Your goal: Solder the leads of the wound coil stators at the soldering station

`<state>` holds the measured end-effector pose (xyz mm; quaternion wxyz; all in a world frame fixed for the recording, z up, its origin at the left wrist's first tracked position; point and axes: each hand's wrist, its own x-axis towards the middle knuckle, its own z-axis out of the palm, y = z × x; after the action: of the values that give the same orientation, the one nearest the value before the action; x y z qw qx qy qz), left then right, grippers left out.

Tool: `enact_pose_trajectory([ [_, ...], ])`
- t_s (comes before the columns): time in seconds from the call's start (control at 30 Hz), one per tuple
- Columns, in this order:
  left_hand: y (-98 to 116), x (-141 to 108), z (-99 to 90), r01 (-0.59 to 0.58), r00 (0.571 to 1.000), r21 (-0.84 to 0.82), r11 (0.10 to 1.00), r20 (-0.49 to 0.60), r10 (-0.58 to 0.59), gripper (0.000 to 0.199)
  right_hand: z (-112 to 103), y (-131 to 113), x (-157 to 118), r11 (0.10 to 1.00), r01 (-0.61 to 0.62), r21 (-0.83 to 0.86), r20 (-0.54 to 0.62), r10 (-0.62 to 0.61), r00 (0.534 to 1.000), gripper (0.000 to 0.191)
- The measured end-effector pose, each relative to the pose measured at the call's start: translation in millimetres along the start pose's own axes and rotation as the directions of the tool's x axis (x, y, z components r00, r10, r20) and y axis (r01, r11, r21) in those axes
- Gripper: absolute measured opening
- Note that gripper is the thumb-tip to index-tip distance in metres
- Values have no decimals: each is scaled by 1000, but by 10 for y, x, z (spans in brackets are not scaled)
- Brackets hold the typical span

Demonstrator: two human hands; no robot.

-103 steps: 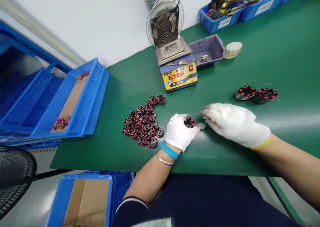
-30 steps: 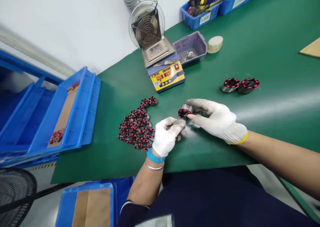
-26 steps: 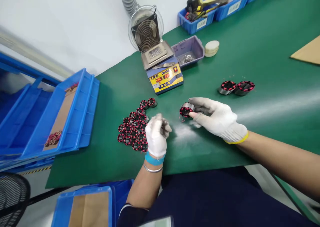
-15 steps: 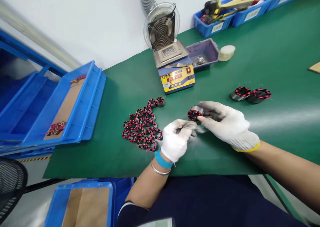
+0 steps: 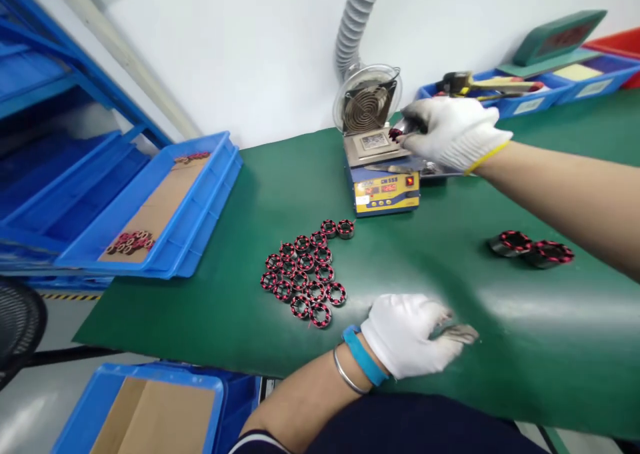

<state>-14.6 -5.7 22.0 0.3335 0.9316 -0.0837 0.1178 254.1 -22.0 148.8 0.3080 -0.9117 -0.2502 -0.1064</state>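
Note:
My right hand (image 5: 453, 131), in a white glove with dark fingertips, grips a motor stator (image 5: 395, 134) with pink and black ends. It holds the stator at the right side of the metal top of a blue and yellow heating unit (image 5: 385, 193) with a red digital display; the fingers hide most of the stator. Low over the green table rests my left hand (image 5: 410, 337), also gloved, its fingers apart and nothing seen in them. Left of it stand several stators (image 5: 305, 262) in a cluster. Two larger stators (image 5: 549, 254) stand to the right.
A round fan guard (image 5: 367, 107) and a grey hose (image 5: 357, 24) rise behind the unit. Blue bins (image 5: 533, 104) with tools line the back. At left, a blue tray (image 5: 173, 267) holds small parts on cardboard; another blue crate (image 5: 217, 394) is below the table edge.
My right hand has carried the stator up and away from my left hand to the heating unit. My left hand has moved right and lower and its fingers have loosened. The view has shifted.

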Motion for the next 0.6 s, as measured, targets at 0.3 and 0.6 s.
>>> enact_pose_trajectory([
  [0.3,-54,40,32,-29,997,155,988,-68,40,38,252,-198,486,913,265,-310,243,-194,950,65],
  [0.6,-46,14,88,-21,997,157,987,-64,31,38,264,-208,433,855,306,-419,307,-184,934,64],
])
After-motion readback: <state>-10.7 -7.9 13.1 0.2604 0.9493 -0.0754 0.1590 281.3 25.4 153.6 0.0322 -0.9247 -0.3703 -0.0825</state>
